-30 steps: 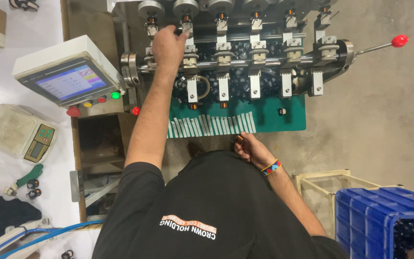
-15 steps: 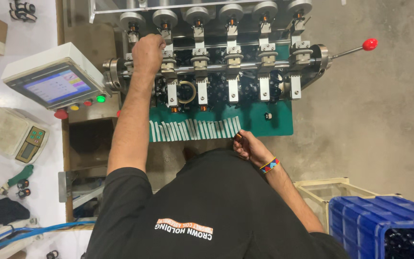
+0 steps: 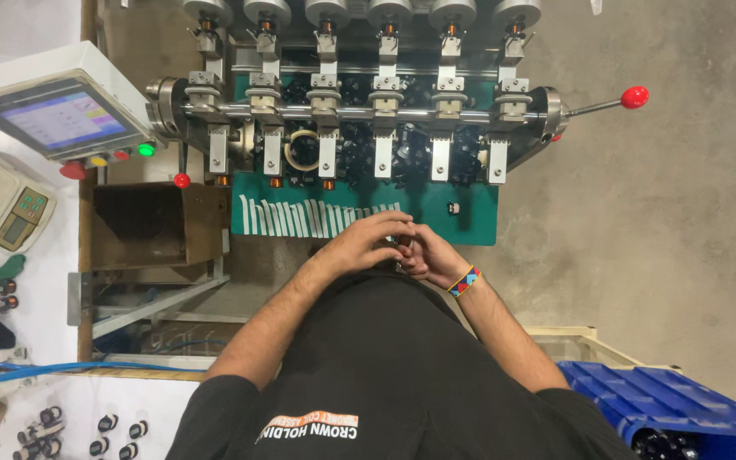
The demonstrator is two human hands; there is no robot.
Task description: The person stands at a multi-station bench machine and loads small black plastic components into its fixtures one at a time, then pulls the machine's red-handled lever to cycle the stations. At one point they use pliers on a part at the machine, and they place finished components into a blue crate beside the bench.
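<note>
While pressed together just below the green plate (image 3: 462, 223), left hand (image 3: 366, 244) and right hand (image 3: 430, 255) touch, fingers curled in close. Cannot tell what sits between them. White strips (image 3: 308, 218) lie in a row just above, under the machine (image 3: 359, 111).

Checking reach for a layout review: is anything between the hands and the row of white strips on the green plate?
Nothing visible. The left hand and right hand meet just below the white strips; only bare green plate edge lies between.
</note>
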